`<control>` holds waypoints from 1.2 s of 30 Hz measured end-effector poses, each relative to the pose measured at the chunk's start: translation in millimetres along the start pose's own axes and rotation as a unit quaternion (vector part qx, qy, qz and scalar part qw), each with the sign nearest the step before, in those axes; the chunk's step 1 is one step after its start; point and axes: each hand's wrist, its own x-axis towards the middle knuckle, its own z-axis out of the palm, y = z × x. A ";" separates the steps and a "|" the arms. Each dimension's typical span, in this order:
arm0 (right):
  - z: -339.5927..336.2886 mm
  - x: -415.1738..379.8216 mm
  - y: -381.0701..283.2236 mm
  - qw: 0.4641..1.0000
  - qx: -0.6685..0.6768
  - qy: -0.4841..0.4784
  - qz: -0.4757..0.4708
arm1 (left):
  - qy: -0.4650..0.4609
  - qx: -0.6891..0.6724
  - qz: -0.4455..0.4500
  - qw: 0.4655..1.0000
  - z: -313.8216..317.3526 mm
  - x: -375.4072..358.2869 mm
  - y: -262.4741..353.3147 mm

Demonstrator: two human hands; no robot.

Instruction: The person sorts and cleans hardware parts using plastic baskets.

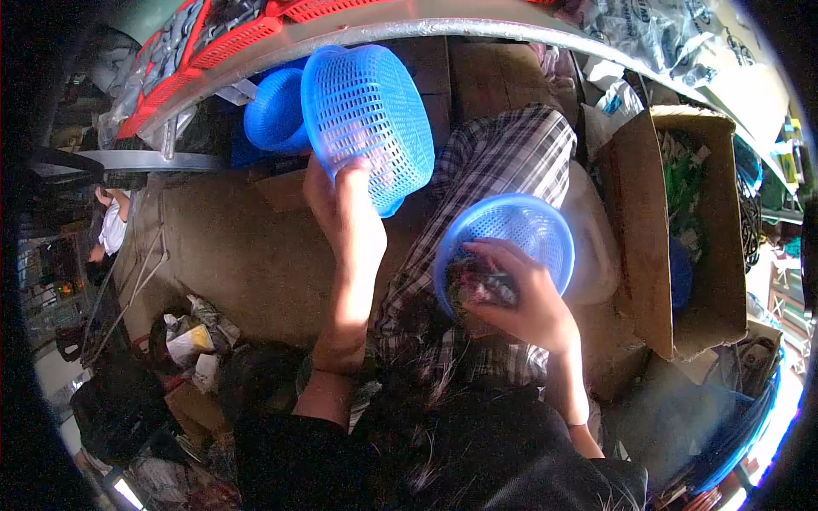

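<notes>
Three blue baskets: first basket gripped by left hand, upper centre; second basket behind, upper left; third basket right of centre, right hand curled inside, grip unclear. One cardboard box, right.

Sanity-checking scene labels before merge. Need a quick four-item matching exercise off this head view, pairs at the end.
Column 1
1. Left hand
2. Right hand
3. Cardboard box
4. Plaid garment

Column 2
A. Toward the picture's right side, open
B. At the mouth of the lower blue basket
C. Dark and white checks
D. Gripping the raised blue basket

Pairs: 1-D, 2-B, 3-A, 4-C
</notes>
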 end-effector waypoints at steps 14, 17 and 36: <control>11.0 6.1 11.4 0.991 0.059 -0.120 -0.027 | 0.039 0.059 0.010 0.997 -0.2 -4.7 -5.2; 17.5 8.7 15.1 0.981 0.071 -0.175 -0.038 | 0.041 0.050 0.013 0.998 -1.6 -2.8 -8.7; 26.6 7.3 10.7 0.981 0.028 -0.186 0.053 | -0.061 -0.063 -0.007 0.996 -3.8 9.6 -6.1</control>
